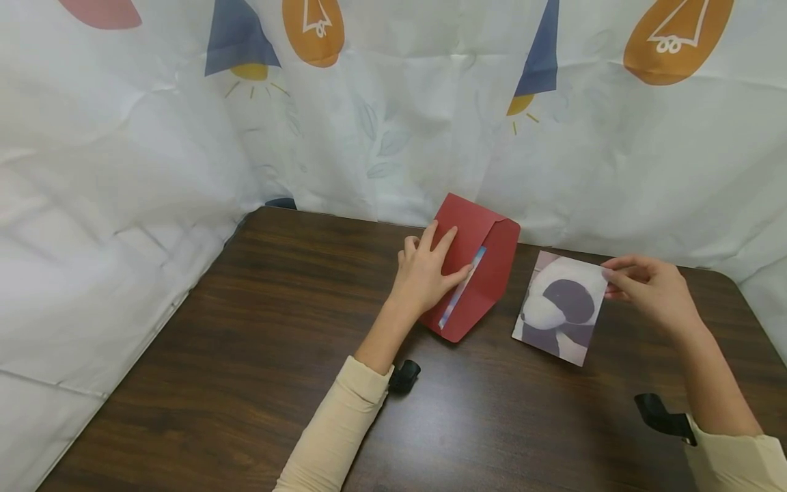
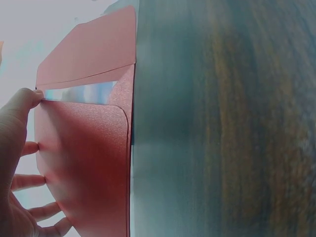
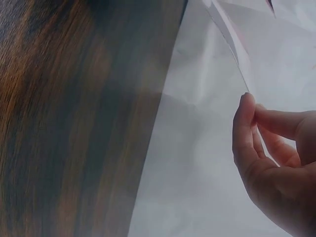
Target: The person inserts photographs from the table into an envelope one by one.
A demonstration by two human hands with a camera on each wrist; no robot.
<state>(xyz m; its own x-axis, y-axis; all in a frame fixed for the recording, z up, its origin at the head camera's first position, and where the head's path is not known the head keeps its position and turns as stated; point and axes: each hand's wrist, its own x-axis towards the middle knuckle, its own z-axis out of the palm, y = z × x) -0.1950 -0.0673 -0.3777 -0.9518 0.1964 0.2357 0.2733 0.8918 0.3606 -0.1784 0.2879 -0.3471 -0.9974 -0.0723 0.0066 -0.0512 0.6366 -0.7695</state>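
My left hand lies over a red envelope, its fingers spread and the thumb touching near the open slot. A strip of a blue-and-white card shows in that slot. In the left wrist view, the thumb and fingertips meet the envelope along its left side, and the flap side is at the top. My right hand pinches the upper right edge of a card with a panda picture, held to the right of the envelope. The right wrist view catches this card nearly edge-on, between thumb and fingers.
Both hands are over a dark wooden table. A white curtain with blue and orange shapes hangs along its back edge and left side. Black mounts stick out from both sleeves near the wrists.
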